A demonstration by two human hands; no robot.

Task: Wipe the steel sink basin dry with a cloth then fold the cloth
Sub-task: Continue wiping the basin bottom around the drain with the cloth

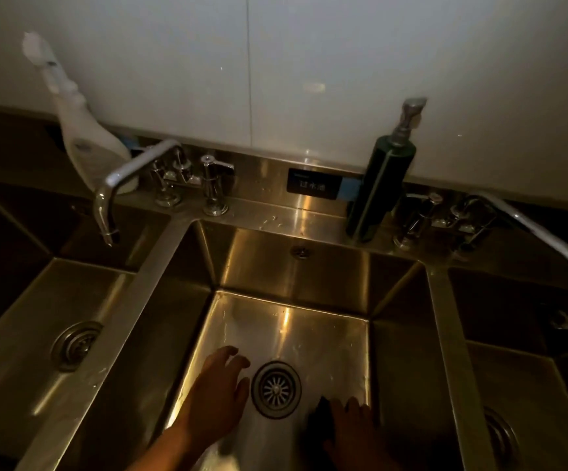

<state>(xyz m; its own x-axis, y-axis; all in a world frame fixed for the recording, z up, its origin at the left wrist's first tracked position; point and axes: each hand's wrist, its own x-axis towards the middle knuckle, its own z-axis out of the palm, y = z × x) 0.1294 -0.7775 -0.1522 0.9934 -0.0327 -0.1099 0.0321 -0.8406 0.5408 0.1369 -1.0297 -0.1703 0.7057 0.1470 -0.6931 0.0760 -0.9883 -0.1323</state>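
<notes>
**Cloth** [320, 418]: dark, bunched, lying on the floor of the middle basin near its right front corner, just right of the drain strainer. The dim light hides its folds.

**Right hand** [352, 430]: rests on the cloth with fingers spread and laid flat, not curled round it.

**Left hand** [216, 399]: fingers apart and relaxed on the bare basin floor, just left of the strainer; it holds nothing.

**Middle basin** [327, 338]: steel, square-cornered, with streaked reflections on the floor. The round drain strainer [276, 389] sits between the two hands. A small overflow fitting [301, 252] is in the back wall. There is a pale patch [221, 462] at the frame's lower edge, but what it is cannot be told.

**Left basin** [21, 334]: steel, with its own drain [77, 345]. The left tap [133, 175] is swung over it.

**Right basin** [520, 385]: steel, mostly in shadow. The right tap [547, 246] is angled over it.

**Counter** [276, 212]: a steel ledge behind the basins. It carries a dark pump bottle [381, 185] upright at the right and a white spray bottle [85, 130] leaning against the wall at the left. A black label [312, 186] is on the upstand between them.

**Wall** [310, 62]: pale panels.
</notes>
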